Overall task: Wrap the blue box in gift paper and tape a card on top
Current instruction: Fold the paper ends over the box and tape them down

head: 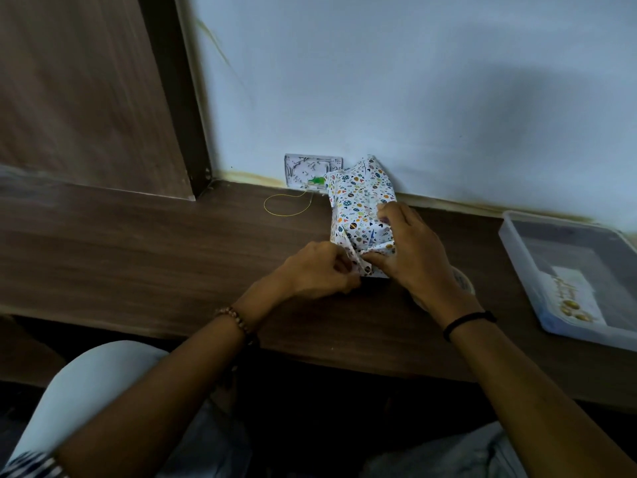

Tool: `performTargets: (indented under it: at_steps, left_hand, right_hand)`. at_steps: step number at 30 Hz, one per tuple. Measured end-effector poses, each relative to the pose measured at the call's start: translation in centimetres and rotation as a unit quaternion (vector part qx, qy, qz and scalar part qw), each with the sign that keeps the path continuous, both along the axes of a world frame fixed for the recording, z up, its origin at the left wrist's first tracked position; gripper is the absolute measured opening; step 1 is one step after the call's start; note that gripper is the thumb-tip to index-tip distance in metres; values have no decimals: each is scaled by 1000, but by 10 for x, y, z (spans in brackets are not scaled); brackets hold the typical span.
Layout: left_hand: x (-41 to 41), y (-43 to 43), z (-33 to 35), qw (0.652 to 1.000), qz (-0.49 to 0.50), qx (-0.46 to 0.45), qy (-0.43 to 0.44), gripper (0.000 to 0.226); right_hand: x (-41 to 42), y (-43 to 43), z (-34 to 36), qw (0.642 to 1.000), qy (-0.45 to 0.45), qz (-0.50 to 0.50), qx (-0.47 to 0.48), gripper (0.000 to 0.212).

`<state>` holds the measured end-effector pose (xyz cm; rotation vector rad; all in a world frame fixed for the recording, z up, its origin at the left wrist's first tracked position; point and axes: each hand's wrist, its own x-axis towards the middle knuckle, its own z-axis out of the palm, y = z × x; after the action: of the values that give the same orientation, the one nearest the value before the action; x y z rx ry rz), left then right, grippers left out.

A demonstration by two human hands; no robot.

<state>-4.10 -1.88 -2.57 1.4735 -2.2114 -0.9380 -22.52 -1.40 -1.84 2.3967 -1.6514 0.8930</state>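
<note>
Box lies lengthwise on the wooden desk, far end against the wall, and is almost fully covered: no blue surface shows. The gift paper, white with small coloured eggs, hearts and leaves, is wrinkled rather than taut along the top, and at the far end it stands up in a loose peak. On this evidence the long wrap is done and the near end is the step in hand; whether any seam is taped cannot be told. The right hand clasps the near right part, fingers curled over the top and thumb pressing the end fold. The left hand pinches a paper flap at the near left corner between thumb and curled fingers. Remaining work: close and tape this end, then fix the card. A plastic tray well to the right holds the card, white with gold print. What appears to be a tape roll lies partly hidden under the right wrist.
</note>
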Motion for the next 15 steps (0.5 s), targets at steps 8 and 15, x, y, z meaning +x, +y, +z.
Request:
performTargets:
  at_steps: [8, 15]
  left_hand:
    - [1, -1, -19, 979, 55, -189, -55, 20]
    - [-5, 1, -26, 932, 84, -338, -97, 32]
  right_hand:
    - [-5, -3, 0, 1000, -22, 12, 19, 61]
    - [-7, -4, 1, 999, -31, 26, 28, 60]
